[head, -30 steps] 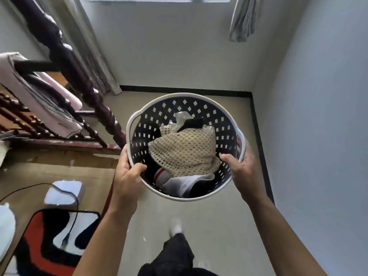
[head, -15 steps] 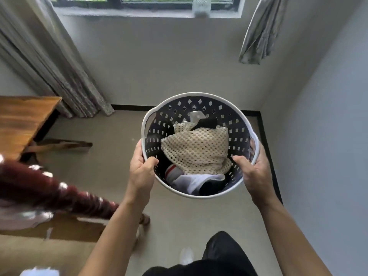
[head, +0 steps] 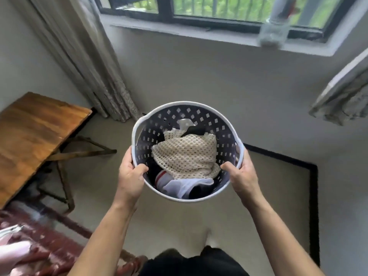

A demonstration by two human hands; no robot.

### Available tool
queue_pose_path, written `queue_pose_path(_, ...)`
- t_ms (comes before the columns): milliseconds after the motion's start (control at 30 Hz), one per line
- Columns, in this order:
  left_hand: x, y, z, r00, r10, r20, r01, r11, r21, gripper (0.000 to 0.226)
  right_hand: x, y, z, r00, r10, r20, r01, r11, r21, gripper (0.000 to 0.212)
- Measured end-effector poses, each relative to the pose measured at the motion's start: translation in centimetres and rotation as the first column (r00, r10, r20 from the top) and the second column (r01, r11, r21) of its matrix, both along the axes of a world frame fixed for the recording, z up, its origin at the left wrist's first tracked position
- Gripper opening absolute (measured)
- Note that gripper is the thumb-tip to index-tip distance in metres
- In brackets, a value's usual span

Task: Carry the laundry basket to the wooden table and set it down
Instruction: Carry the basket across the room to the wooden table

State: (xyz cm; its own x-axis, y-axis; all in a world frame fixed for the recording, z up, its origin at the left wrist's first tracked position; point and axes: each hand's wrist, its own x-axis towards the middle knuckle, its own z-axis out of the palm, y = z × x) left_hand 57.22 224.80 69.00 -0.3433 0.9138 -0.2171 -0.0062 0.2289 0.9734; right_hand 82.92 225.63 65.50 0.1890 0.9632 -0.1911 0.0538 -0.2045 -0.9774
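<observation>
A round laundry basket (head: 159, 116) with a white rim and dark perforated walls hangs in the air in front of me. It holds a cream mesh garment (head: 185, 154) on top of white and dark clothes. My left hand (head: 130, 176) grips the rim on the left, thumb inside. My right hand (head: 242, 174) grips the rim on the right, thumb inside. The wooden table (head: 33, 134) stands to the left of the basket, against the wall, its top bare.
A beige curtain (head: 87, 62) hangs behind the table. A window sill (head: 199, 34) with a glass jar (head: 273, 34) runs along the far wall. Dark red wooden furniture (head: 45, 246) fills the lower left. Open beige floor lies under the basket.
I have walked forward past the dark turned wooden post. The table has come nearer on my left and the window has come into view. Both hands keep the same grip.
</observation>
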Motion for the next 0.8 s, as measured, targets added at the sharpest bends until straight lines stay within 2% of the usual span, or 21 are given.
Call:
queue_pose_path(133,-3.7,5.0,-0.5,0.965,0.261,-0.034,-0.26,0.965,0.032,0.069,-3.8,10.5,0.2,0.955,0.297,-0.007,-0.297,0.954,-0.024,0.093)
queue_pose_path(233,-7.2,8.9,-1.5,0.898,0.44,-0.016,-0.44,0.898,0.022,0.084,-7.7,17.3,-0.4,0.897,0.442,-0.012,-0.442,0.896,-0.034,0.094)
queue_pose_path(333,-10.6,13.2,-2.8,0.855,0.518,-0.023,-0.518,0.855,0.019,0.079,-12.4,23.8,-1.5,0.838,0.545,-0.019,-0.546,0.837,-0.042,0.094)
queue_pose_path(500,-16.7,21.2,-3.6,0.791,0.612,-0.006,-0.612,0.791,-0.009,0.075,-19.8,34.0,-2.1,0.793,0.609,-0.027,-0.609,0.79,-0.07,0.086)
queue_pose_path(633,-21.2,28.1,-2.5,0.773,0.634,-0.022,-0.634,0.773,0.017,0.073,-24.9,42.3,-0.9,0.778,0.628,-0.019,-0.628,0.777,-0.04,0.082)
queue_pose_path(800,-26.2,35.4,-2.3,0.748,0.662,-0.045,-0.661,0.75,0.031,0.074,-30.5,50.6,-0.2,0.756,0.653,-0.052,-0.654,0.757,0.0,0.089)
